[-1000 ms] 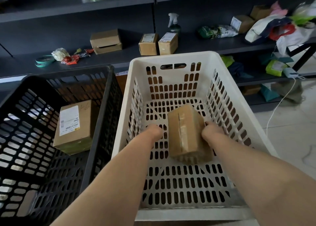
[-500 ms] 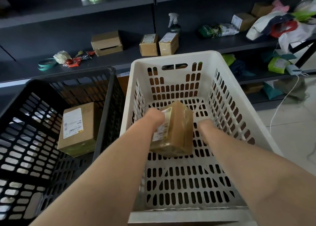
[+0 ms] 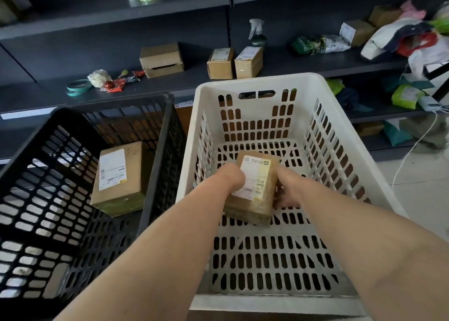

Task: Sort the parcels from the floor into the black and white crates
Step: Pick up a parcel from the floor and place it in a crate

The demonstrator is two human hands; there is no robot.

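Note:
A small brown cardboard parcel (image 3: 255, 189) with a white label facing up sits low inside the white crate (image 3: 340, 150), on or just above its slotted floor. My left hand (image 3: 230, 177) grips its left side and my right hand (image 3: 289, 187) holds its right side. To the left stands the black crate (image 3: 158, 116), and a larger brown parcel (image 3: 119, 177) with a white label lies on its floor.
Dark shelving runs behind the crates, holding two small boxes (image 3: 234, 62), a flat box (image 3: 161, 59), a spray bottle (image 3: 257, 33), tape rolls and bags. Bags and clothes pile up at the right (image 3: 403, 39). A white cable (image 3: 413, 148) trails onto the tiled floor.
Both hands have turned the parcel inside the white crate, from its taped side up to its label side up. The parcel in the black crate has not moved.

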